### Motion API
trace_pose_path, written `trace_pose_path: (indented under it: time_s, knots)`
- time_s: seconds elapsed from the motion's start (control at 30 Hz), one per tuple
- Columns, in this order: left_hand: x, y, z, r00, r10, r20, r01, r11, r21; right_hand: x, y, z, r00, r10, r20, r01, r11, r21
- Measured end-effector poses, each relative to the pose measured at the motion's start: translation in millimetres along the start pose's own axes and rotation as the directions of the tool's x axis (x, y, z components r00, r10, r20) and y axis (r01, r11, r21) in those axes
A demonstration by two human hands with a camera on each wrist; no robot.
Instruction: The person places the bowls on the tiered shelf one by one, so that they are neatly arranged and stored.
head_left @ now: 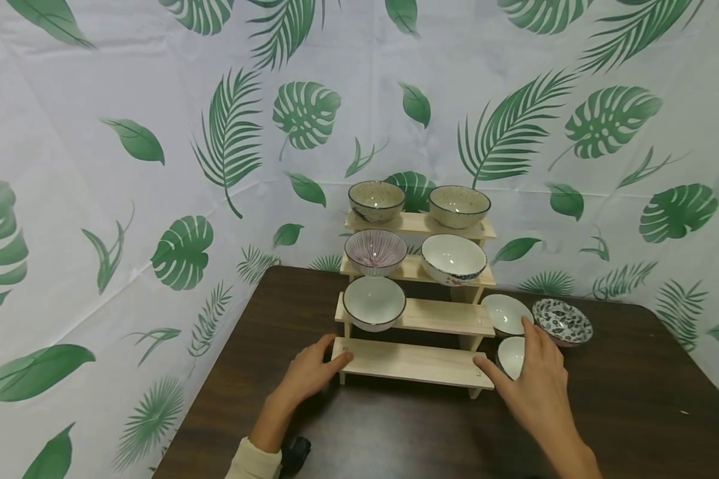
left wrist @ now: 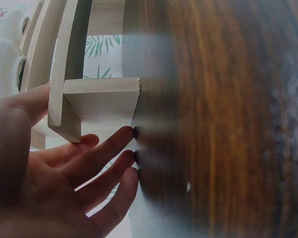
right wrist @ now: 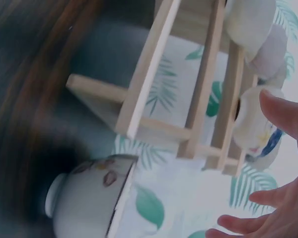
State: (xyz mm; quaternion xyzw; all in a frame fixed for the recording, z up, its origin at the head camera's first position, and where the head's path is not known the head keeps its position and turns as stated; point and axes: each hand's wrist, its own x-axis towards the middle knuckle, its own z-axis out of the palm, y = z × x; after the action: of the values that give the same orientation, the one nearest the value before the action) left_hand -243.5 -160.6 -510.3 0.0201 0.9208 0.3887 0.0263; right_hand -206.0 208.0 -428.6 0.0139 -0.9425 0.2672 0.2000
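Wooden tiered stand, frame centre: five bowls placed, we judge; three bowls left on the table, right of centre. Left hand, fingers parted, at the lowest tier's left end; right hand, fingers spread, gripping nothing.

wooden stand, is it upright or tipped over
Upright: in the head view, the wooden stand stands on its legs on the dark table, its stepped shelves facing up with five bowls resting on them.

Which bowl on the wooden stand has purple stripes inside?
The left bowl on the second shelf from the top: purple lines radiate inside it, while the other four shelved bowls lack them.
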Motion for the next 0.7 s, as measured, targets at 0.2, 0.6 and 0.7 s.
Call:
trace_pose_path:
  time_s: [0.2,0.6,0.7]
  knots:
    - [1.0,-0.5,-0.5,1.000,0.002,0.002,-0.002,1.000,0.000,2.0,13,3,0.999,0.023,-0.028,-0.023,1.000,-0.002]
    - [0.8,0.0,-1.2,1.000,-0.002,-0.001,0.002,1.000,0.004,4.2,40,7,0.994,0.107,0.013,-0.106,0.992,-0.063]
    - [0.9,-0.1,-1.4,1.000,-0.002,-0.002,0.002,1.000,0.005,4.5,46,8,0.992,0.127,0.027,-0.125,0.989,-0.077]
